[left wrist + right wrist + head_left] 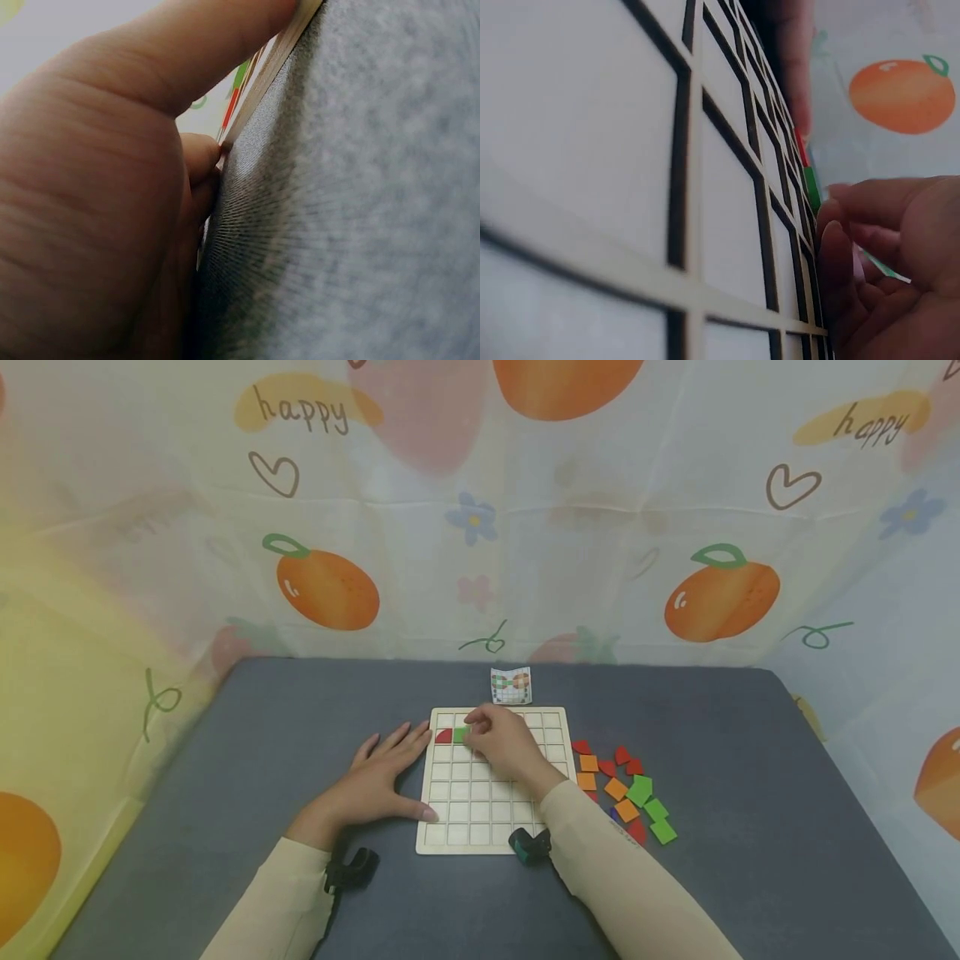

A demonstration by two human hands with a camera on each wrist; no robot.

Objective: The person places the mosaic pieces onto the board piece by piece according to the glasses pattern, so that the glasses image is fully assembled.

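Observation:
A pale gridded board [459, 836] lies on the dark table. A red curved-edge tile [444, 737] and a green square tile [460, 735] sit side by side in its second row from the top, at the left. My right hand [504, 742] reaches over the board, fingers curled and fingertips pinching at the green tile's right edge. In the right wrist view, thumb and finger meet at the end of that green tile [811, 187]. My left hand [378, 785] spreads along the board's left side, its thumb [217, 37] lying over the board's edge and its other fingertips near the upper left edge.
Loose tiles lie right of the board: orange squares [616, 789], red pieces [622, 755] and green pieces [640, 791], with a bluish one partly hidden by the right sleeve. A small printed pattern card [511, 686] lies behind the board. Patterned cloth hangs behind the table.

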